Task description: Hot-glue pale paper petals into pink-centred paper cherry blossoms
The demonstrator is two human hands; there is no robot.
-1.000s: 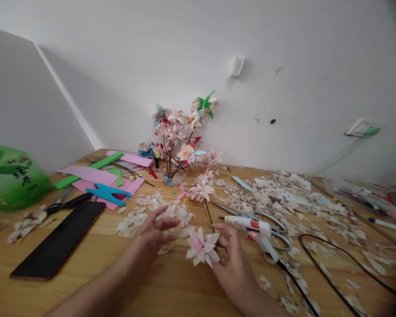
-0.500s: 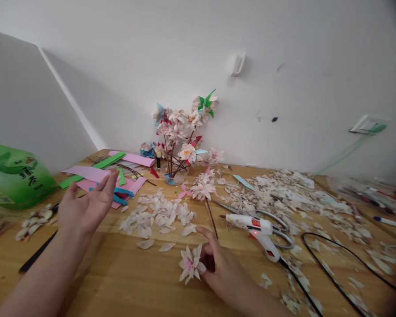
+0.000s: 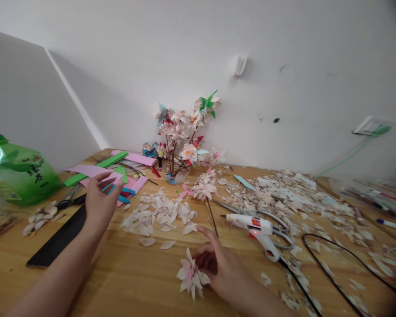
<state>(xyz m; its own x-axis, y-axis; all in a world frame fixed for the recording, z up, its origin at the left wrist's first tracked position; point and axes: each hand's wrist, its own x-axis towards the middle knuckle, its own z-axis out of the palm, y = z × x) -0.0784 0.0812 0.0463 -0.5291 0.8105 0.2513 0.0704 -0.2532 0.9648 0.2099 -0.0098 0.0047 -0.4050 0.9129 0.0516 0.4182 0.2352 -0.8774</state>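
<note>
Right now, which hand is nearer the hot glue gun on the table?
The right hand is nearer: it sits just left of the hot glue gun, not touching it. The left hand is far off, over the pink paper.

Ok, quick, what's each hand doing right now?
Left hand: partly open, fingers curled near blue paper; can't tell if it's gripping.
Right hand: closed, holding a pink-and-white paper flower.

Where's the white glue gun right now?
In the head view, the white hot glue gun lies right of the right hand, beside the steel scissors on the wooden table.
</note>
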